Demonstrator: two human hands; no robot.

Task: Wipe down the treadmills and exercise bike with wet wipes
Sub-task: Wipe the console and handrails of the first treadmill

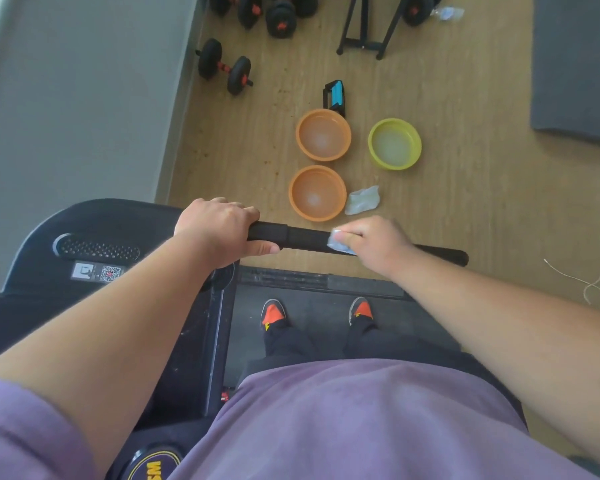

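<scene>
The wet wipe [340, 242] is bunched in the right hand [373, 245] and pressed against the black handlebar [302, 239] of the treadmill [312, 317], roughly at the middle of the bar. By my reading the work is in the middle of this one bar: the stretch between the two hands and the free end out to the right look like what remains here, though no wet sheen shows to prove which part is already wiped. No exercise bike is recognisable in view, so that part of the job cannot be judged.

The right hand grips the wipe with fingers curled around it, knuckles up, forearm reaching forward from the right. The left hand [220, 232] is wrapped around the bar's left end near the console [97, 251], steadying it, arm nearly straight. The person stands on the belt, both shoes [272, 315] visible below.

Beyond the bar, on the wooden floor [465, 116], lie two orange bowls [323, 135], a yellow-green bowl [394, 143], a crumpled wipe [362, 199] and some dumbbells [224, 65].
</scene>
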